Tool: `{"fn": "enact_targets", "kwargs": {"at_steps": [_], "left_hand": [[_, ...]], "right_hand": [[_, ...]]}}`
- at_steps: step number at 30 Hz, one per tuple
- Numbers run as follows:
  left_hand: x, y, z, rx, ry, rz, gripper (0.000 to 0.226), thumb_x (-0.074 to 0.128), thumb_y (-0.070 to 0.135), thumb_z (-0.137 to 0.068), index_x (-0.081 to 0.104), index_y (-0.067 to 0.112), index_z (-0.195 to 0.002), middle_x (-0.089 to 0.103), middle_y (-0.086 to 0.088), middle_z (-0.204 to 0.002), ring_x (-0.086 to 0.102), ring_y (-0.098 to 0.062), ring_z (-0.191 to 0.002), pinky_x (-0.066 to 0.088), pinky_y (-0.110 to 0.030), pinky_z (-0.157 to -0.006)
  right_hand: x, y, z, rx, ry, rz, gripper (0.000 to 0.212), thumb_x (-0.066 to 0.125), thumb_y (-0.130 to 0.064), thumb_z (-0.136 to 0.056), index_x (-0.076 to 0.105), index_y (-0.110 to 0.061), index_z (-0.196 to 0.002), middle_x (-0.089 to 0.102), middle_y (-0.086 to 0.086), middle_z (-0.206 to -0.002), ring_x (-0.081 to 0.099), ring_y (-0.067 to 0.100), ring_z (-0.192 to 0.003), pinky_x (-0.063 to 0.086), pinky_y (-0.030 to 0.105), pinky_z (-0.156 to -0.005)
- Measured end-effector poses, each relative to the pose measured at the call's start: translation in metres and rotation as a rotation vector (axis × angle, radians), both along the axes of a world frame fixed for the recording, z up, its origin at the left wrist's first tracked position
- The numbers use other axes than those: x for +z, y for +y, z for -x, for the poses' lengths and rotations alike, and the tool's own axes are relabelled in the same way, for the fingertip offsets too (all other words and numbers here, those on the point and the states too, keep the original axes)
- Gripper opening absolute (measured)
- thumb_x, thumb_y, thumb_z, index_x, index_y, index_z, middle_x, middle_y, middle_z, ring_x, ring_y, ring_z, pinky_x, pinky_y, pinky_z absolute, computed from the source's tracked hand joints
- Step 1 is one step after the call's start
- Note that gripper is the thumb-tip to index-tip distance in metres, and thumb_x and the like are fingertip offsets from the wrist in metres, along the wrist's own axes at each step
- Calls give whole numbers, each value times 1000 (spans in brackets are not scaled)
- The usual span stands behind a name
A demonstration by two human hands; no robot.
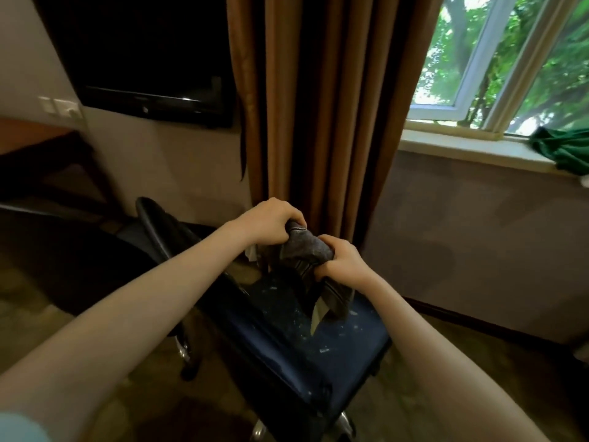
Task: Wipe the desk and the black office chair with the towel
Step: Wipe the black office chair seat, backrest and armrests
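Both hands out over chair seat (318, 339). Left hand (271, 223) and right hand (342, 263) each clenched round grey towel (307, 250), bunched between them, tail hanging just above seat. Seat dark, flecked with pale specks. Brown curtain (318, 90) behind, window (497, 59) right, television (143, 59) on wall left, desk (35, 135) far left.

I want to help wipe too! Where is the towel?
Head view, centre: the towel is gripped by the left hand and right hand, over the chair, near the curtain.
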State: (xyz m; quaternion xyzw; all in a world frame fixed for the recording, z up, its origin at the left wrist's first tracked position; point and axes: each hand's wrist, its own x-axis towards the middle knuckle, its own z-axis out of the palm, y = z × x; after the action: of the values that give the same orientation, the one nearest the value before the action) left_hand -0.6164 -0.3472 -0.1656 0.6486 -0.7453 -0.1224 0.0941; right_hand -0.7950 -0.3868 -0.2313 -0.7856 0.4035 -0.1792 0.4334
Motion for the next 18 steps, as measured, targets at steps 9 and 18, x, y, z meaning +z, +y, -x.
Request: {"fn": "enact_targets", "kwargs": {"at_steps": [9,18], "left_hand": [[8,34,-38,402,-26,83,55,52,2,-80,52,26,-130,51,-2,-130,46,-21,-122,43,-39,-100],[6,129,-18,1187,516,249,58,46,-2,-89,32,19,-142,35,-7,-140,41,-24,-121,42,-38,-98]], "right_hand": [[9,-4,-65,199,-102,16,57,64,5,-70,55,-17,-121,61,-3,-100,56,10,-91,47,12,-67],[13,10,-125,440,-151,73,61,60,-10,-80,43,-26,-137,41,2,-118,47,20,-104,39,24,-90]]}}
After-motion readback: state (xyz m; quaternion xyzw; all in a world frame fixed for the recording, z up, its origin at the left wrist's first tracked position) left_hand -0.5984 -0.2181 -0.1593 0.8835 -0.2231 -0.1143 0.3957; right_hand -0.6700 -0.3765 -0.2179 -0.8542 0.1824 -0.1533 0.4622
